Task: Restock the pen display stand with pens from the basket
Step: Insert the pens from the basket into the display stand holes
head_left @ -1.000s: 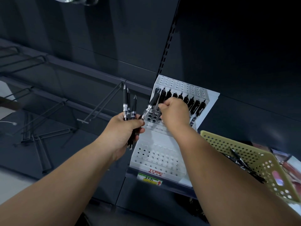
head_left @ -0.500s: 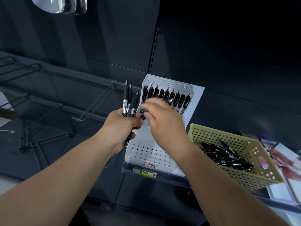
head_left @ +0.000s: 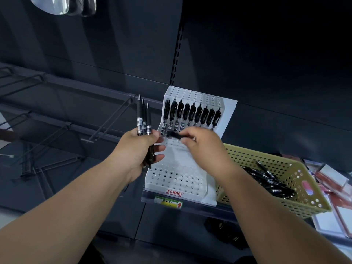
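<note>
Closest to me are the two bare forearms coming up from the bottom corners. The left hand (head_left: 133,149) is wrapped round a bundle of black pens (head_left: 143,119). They stand upright, tips up above the fist and the other ends poking out below the palm, in front of the stand's left edge. The right hand (head_left: 203,145) is just beside it, fingers curled, pinching a single black pen (head_left: 174,134) that lies roughly sideways between the two hands. It's pretty blurred, so I can't tell which end is which, or whether the left thumb touches it.

Right behind the hands is the white pen display stand (head_left: 177,180), a stepped thing full of holes with red TOME lettering on its front lip, sitting at the shelf edge. The lower tier's holes look bare. The tier the hands cover I can't read. Further up, a row of black pens (head_left: 192,113) stands clips-up across the stand, with one more perforated tier above them.

A yellow-green price label (head_left: 168,201) sits on the shelf rail below the stand. Touching the stand's right side is the yellowish perforated basket (head_left: 282,204) with a pile of loose pens (head_left: 270,180) in it. Some red and white packs (head_left: 331,180) lie beyond that, at the right edge.

Off to the left are bare wire hooks (head_left: 106,122) on rails, and behind it all the dark back panel (head_left: 247,63).
</note>
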`<state>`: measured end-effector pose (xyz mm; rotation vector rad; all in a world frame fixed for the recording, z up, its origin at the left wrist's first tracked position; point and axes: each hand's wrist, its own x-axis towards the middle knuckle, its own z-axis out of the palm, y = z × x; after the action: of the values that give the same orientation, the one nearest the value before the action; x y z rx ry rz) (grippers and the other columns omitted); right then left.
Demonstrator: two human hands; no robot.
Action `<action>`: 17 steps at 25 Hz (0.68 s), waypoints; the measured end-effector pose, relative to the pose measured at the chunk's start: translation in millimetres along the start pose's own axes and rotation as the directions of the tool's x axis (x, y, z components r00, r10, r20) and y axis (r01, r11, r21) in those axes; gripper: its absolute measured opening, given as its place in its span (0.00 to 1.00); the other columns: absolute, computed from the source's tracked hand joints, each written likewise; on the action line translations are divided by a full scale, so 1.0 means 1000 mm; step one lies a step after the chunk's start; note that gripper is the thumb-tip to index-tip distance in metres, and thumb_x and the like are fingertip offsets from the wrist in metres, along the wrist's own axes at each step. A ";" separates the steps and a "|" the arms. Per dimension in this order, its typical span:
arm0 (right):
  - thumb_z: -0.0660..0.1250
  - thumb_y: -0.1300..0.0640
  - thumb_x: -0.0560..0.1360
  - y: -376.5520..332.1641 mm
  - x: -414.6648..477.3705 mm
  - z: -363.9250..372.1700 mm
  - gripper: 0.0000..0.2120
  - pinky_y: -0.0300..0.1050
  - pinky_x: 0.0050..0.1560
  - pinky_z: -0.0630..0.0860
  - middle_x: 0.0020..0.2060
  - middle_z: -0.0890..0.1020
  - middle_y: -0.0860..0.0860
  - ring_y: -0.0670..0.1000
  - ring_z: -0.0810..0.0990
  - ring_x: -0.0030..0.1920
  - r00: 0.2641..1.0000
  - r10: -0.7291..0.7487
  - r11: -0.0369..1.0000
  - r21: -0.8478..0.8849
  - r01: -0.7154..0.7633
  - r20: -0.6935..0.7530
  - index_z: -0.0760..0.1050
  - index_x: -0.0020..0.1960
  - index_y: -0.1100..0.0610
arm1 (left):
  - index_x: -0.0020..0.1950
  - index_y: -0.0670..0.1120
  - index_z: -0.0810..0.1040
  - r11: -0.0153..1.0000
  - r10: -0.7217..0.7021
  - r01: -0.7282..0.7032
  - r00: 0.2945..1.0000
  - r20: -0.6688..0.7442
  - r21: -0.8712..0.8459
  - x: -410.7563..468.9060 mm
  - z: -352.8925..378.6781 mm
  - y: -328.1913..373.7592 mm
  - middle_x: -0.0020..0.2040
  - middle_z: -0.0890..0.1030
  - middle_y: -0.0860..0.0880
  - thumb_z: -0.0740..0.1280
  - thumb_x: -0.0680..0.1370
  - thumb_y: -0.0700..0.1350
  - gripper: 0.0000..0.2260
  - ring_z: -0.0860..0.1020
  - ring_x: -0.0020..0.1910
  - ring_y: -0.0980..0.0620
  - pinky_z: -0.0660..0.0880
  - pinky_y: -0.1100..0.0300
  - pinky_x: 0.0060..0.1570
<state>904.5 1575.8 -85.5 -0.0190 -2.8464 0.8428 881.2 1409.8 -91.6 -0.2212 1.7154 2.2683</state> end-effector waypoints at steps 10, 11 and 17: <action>0.65 0.59 0.78 -0.013 0.062 -0.007 0.05 0.39 0.41 0.80 0.35 0.82 0.49 0.42 0.80 0.36 0.902 0.202 0.826 0.561 0.052 -0.382 0.78 0.46 0.52 | 0.53 0.47 0.79 0.998 -0.060 0.060 0.996 0.058 0.000 0.028 -0.012 -0.007 0.41 0.82 0.46 0.64 0.80 0.44 0.05 0.80 0.37 0.50 0.80 0.48 0.44; 0.65 0.59 0.78 -0.014 0.065 -0.003 0.06 0.39 0.42 0.80 0.35 0.82 0.48 0.43 0.81 0.36 0.902 0.203 0.816 0.575 0.060 -0.382 0.78 0.45 0.51 | 0.53 0.48 0.79 0.998 -0.065 0.065 0.996 0.063 0.002 0.030 -0.014 -0.008 0.40 0.81 0.46 0.64 0.80 0.44 0.05 0.80 0.37 0.50 0.80 0.48 0.44; 0.65 0.61 0.78 -0.011 0.075 0.023 0.09 0.43 0.44 0.81 0.35 0.82 0.48 0.44 0.82 0.36 0.918 0.205 0.814 0.579 0.033 -0.341 0.77 0.42 0.50 | 0.55 0.49 0.79 0.996 -0.075 0.069 0.992 0.099 0.059 0.040 -0.017 -0.010 0.36 0.78 0.48 0.65 0.80 0.45 0.06 0.77 0.33 0.52 0.78 0.54 0.38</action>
<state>826.8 1558.9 -86.3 -0.2161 -2.1351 1.5016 845.1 1401.7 -116.9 -0.1514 1.6883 2.1400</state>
